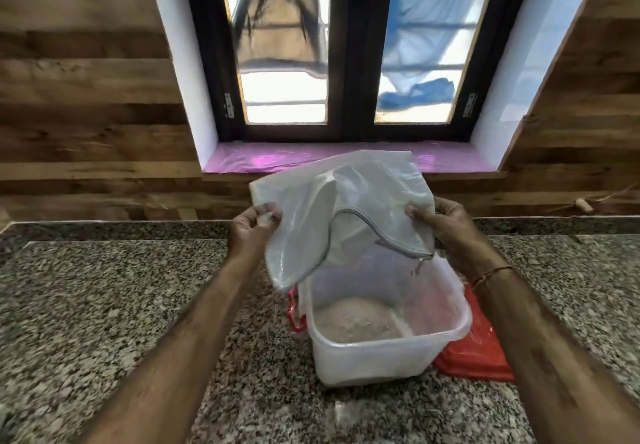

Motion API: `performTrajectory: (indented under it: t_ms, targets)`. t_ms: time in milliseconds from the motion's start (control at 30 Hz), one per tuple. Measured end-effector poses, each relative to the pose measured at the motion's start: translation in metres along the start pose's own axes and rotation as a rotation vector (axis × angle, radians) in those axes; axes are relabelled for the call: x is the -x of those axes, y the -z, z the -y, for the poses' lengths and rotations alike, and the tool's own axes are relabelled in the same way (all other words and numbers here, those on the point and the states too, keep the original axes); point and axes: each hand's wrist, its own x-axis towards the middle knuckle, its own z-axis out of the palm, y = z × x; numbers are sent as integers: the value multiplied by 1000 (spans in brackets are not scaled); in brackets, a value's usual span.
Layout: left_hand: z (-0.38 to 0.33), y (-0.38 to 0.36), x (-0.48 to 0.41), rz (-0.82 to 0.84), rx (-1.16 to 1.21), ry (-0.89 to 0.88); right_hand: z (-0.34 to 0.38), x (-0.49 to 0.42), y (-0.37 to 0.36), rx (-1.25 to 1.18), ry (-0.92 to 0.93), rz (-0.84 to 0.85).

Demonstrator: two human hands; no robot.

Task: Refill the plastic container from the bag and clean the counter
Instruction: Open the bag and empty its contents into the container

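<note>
A clear plastic zip bag [311, 208] is held upside down over the translucent plastic container [367, 360], its open zip mouth hanging just inside the container's far rim. My left hand [254, 223] grips the bag's left edge and my right hand [440, 220] grips its right edge. A mound of pale flour [356, 320] lies in the container's bottom. The container stands on the speckled granite counter [104, 305] and has a red clip handle [294, 312] on its left side.
A red lid [481, 350] lies under and to the right of the container. Behind the counter rises a wood-panelled wall [86, 97] with a dark-framed window and a pink-lined sill [249, 158].
</note>
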Motion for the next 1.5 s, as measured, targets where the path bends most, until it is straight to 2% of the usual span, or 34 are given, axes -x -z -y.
performTrajectory:
  t_ms: [167,233,333,433,533,600,700,800,1033,1200,1367,1500]
  targets:
    - [-25,123,-14,96,-122,8,8,3,-119,32,-84,130]
    - [-18,180,-14,44,-160,31,-4,9,-172,40,-125,244]
    - [11,261,-9,-156,-259,93,-44,19,-248,177,-193,392]
    - [52,328,7,-271,-367,120,-106,22,-296,446,-186,302]
    - [93,378,22,-356,-316,213,-179,14,-300,668,-207,279]
    - [125,402,28,-356,-318,269,-218,16,-292,765,-240,284]
    - [142,402,41,-289,-357,313,-224,42,-289,791,-302,247]
    - [144,392,48,-206,-508,297,-233,56,-280,841,-338,196]
    - [153,385,60,-343,-678,313,-246,66,-261,979,-370,47]
    - [151,371,63,-334,-818,320,-240,74,-264,1001,-388,112]
    - [129,336,55,-383,-923,319,-219,79,-282,900,-177,160]
    - [97,291,45,-355,-951,187,-181,75,-293,718,14,151]
